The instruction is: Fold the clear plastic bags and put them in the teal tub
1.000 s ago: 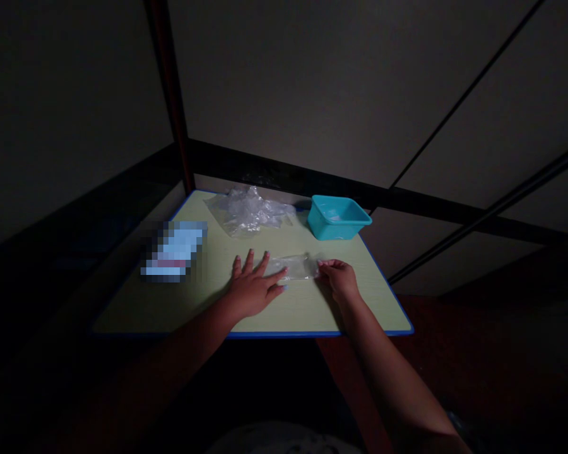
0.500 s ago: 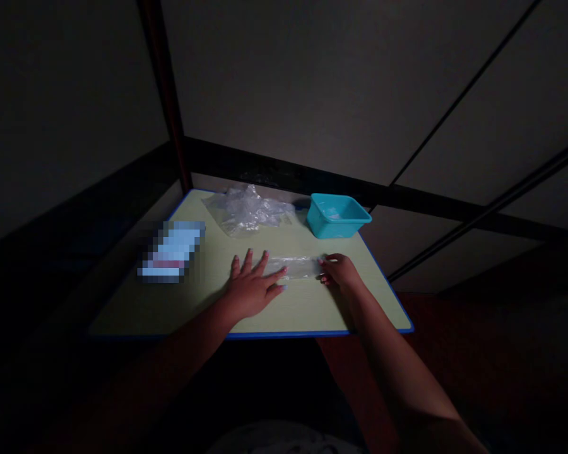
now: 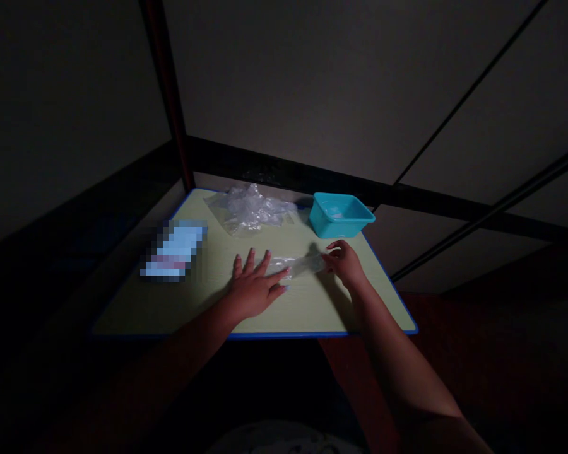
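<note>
A small clear plastic bag [image 3: 297, 265] lies across the middle of a pale green table [image 3: 180, 302]. My left hand [image 3: 253, 290] rests flat on the table with its fingers spread, fingertips pressing the bag's left end. My right hand [image 3: 344, 261] pinches the bag's right end and lifts it slightly off the surface.
A pile of crumpled clear plastic bags [image 3: 248, 209] sits at the table's far edge. A turquoise plastic tub [image 3: 341, 215] stands at the far right corner. A blurred blue-and-white flat object [image 3: 174, 250] lies to the left. Dark metal posts and rails surround the table.
My right hand has shifted a little farther away and raised the bag's right end off the table. My left hand has stayed flat in place.
</note>
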`<action>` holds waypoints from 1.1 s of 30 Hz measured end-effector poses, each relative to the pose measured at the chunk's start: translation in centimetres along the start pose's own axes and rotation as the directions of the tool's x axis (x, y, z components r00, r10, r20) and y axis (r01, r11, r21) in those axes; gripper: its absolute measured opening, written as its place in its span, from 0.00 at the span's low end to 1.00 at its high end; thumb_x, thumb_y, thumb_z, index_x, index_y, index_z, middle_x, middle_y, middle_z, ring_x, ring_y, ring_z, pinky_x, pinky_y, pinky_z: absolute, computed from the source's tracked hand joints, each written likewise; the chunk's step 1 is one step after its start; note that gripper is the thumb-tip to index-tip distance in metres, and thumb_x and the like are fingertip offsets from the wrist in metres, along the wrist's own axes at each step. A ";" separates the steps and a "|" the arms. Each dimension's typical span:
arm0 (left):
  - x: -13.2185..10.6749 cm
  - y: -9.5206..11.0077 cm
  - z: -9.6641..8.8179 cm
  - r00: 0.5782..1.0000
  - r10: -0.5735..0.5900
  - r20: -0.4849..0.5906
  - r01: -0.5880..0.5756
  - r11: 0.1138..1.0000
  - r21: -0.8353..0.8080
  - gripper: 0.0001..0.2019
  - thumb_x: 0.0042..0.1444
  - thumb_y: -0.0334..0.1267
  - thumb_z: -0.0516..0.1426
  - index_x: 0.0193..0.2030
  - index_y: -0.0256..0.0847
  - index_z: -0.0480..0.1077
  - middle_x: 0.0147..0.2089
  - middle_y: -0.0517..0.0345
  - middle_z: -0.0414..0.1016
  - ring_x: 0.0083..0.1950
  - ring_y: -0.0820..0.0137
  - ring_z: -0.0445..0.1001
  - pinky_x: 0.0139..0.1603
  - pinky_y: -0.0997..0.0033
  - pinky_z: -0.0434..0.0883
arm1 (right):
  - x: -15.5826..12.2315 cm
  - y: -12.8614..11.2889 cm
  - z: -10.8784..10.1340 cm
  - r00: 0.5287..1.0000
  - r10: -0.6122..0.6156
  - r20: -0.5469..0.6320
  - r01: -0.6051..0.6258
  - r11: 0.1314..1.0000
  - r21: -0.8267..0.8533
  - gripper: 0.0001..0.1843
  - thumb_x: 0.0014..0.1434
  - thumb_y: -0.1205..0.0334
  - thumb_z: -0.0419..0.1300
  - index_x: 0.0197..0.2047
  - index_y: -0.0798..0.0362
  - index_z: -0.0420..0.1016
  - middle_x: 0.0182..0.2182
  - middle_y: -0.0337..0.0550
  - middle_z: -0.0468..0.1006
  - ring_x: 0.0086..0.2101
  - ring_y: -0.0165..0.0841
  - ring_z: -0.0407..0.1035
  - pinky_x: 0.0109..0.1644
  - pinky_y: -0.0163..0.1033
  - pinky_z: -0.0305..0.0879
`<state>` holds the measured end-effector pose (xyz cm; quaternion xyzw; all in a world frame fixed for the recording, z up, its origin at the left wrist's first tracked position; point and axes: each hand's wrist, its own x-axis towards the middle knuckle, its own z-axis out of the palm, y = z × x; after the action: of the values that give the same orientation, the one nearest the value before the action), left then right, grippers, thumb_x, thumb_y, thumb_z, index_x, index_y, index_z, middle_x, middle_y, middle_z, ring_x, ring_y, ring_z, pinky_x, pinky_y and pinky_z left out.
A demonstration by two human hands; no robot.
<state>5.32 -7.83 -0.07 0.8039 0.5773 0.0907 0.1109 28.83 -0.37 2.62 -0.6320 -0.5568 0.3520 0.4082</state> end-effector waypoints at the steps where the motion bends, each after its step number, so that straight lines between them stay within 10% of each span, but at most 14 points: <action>1: 0.0 0.0 0.0 1.000 0.001 -0.001 -0.001 1.000 -0.002 0.23 0.63 0.59 0.46 0.65 0.71 0.55 0.75 0.64 0.40 0.73 0.39 0.32 0.66 0.34 0.34 | 0.0 -0.6 0.0 1.000 -0.028 0.009 0.028 1.000 0.013 0.15 0.44 0.65 0.63 0.33 0.49 0.60 0.14 0.25 0.67 0.14 0.26 0.62 0.16 0.29 0.58; 17: 0.0 -0.1 0.1 1.000 0.003 -0.006 -0.003 1.000 -0.004 0.23 0.62 0.60 0.46 0.63 0.66 0.62 0.74 0.62 0.45 0.73 0.41 0.33 0.66 0.33 0.33 | -0.6 -7.4 6.0 0.881 -0.338 0.332 0.354 0.935 0.013 0.12 0.47 0.66 0.60 0.34 0.49 0.60 0.18 0.26 0.65 0.18 0.26 0.62 0.21 0.29 0.55; 26: -0.1 0.2 0.1 0.999 0.034 0.004 -0.034 0.999 0.029 0.23 0.65 0.58 0.43 0.57 0.59 0.71 0.65 0.57 0.67 0.71 0.47 0.49 0.67 0.33 0.33 | -2.1 -7.3 11.6 0.747 -0.401 0.530 0.534 0.837 -0.120 0.13 0.46 0.74 0.60 0.33 0.51 0.63 0.21 0.28 0.67 0.23 0.26 0.61 0.27 0.31 0.52; 33: 0.1 0.2 0.5 1.000 0.001 -0.006 -0.001 1.000 0.010 0.26 0.63 0.59 0.45 0.62 0.55 0.66 0.70 0.55 0.57 0.73 0.47 0.43 0.68 0.37 0.33 | -3.1 -6.0 10.3 0.635 -0.527 0.565 0.617 0.786 0.040 0.07 0.57 0.62 0.61 0.39 0.51 0.67 0.27 0.34 0.70 0.28 0.29 0.65 0.33 0.33 0.60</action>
<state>5.64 -7.86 -0.45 0.8044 0.5777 0.0902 0.1050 16.66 -1.86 3.74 -0.3241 -0.8464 0.3244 0.2707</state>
